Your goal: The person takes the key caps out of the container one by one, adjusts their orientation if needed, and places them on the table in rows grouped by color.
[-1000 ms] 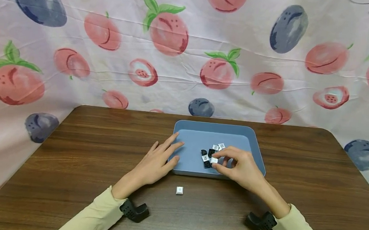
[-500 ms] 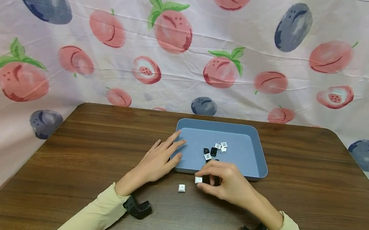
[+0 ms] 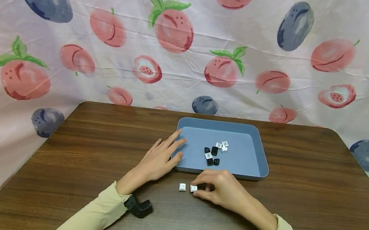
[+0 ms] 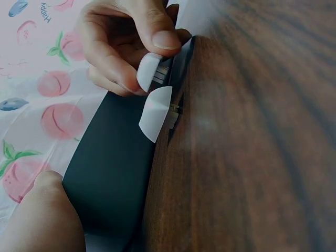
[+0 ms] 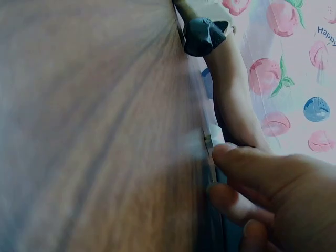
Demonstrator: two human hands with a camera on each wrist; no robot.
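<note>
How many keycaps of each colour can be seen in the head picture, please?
White keycaps: 6 (4 in the blue tray, 1 on the table, 1 held by the right hand)
Black keycaps: 4 (all in the blue tray)
Total: 10

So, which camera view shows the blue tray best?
The head view: it shows the tray from above, most of its rim and floor visible. The left wrist view shows only its dark outer side; the right wrist view, at most a dark strip behind the fingers.

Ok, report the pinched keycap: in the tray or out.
Out: the right hand pinches the keycap in front of the blue tray.
</note>
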